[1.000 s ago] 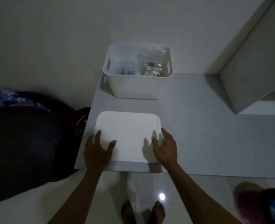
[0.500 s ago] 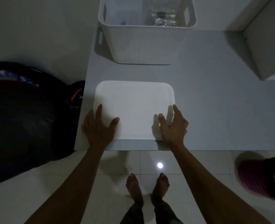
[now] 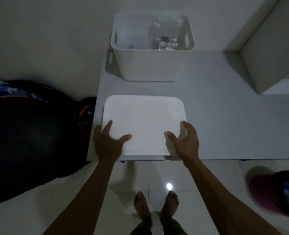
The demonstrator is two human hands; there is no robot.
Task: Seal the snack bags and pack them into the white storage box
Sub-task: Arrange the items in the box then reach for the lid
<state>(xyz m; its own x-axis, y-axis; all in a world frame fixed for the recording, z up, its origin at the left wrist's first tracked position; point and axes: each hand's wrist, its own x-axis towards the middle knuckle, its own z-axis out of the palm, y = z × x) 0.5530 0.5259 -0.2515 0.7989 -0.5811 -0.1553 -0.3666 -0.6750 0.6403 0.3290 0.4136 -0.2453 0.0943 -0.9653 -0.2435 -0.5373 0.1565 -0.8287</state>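
1. Both hands have closed in on the white lid (image 3: 143, 122) since a second ago: the thumbs now sit further onto its top while the fingers reach round its 2 side edges, and the view has tipped down so that bare feet (image 3: 155, 209) show on the floor tiles.
2. Landmark is the lid, lying flat on the grey table (image 3: 225, 126) at its near edge.
3. Left hand (image 3: 107, 141) grips the lid's near-left corner; its grip is spread wide, thumb on top, fingers along the left edge.
4. Right hand (image 3: 185, 141) grips the lid's near-right corner in the same way, thumb on top and fingers curled over the right edge.
5. White storage box (image 3: 150, 65) stands on the table beyond the lid, well apart from it, open at the top.
6. Clear snack bags (image 3: 167, 39) lie inside the box, mostly at its right; whether they are sealed cannot be told in the dim light.
7. Left of the lid, off the table, sits a dark bag (image 3: 30, 141).
8. Right of the lid, down on the floor, lies a pink mesh item (image 3: 267, 194).
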